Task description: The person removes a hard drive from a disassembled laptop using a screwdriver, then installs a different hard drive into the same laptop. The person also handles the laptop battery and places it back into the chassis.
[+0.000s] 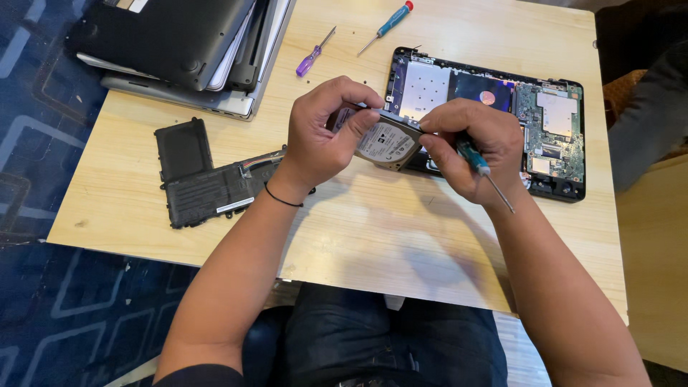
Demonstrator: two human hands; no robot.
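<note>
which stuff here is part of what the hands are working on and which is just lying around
In hand:
- hard drive, held by left hand and right hand
- teal screwdriver in the right hand
- opened laptop behind the hands

Lying about:
- purple screwdriver
- second teal screwdriver
- black battery pack
- stacked laptops

Bare table (401,236) front; laptop (502,100) behind.

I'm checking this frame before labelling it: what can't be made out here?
- Round-labelled silver hard drive, head view: both ends covered by the left hand and right hand.
- Blue-handled screwdriver in the right hand's grip: upper handle hidden in the palm.
- Opened black laptop base: near-left part hidden behind the hands.
- Stack of dark laptops: cut off by the top edge.
- Tiny screws on the pale wooden table: too small to count.
</note>
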